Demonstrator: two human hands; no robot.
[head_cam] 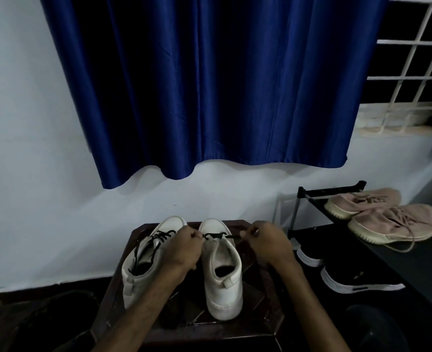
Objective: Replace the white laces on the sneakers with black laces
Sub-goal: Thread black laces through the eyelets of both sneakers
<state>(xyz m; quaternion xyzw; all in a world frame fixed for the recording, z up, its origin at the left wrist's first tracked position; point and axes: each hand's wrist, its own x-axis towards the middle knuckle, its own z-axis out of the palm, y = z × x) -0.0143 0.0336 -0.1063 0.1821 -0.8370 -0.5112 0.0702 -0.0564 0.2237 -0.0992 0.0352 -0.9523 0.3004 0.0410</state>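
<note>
Right sneaker (222,270) between hands. Left hand (182,247) and right hand (268,243) each pinch black lace (214,235) end. Keep ends even, tension equal, lace flat.

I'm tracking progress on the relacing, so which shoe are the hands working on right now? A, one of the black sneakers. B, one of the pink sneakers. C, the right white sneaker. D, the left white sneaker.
C: the left hand and the right hand each pinch the black lace stretched across the front of the right white sneaker.
</note>
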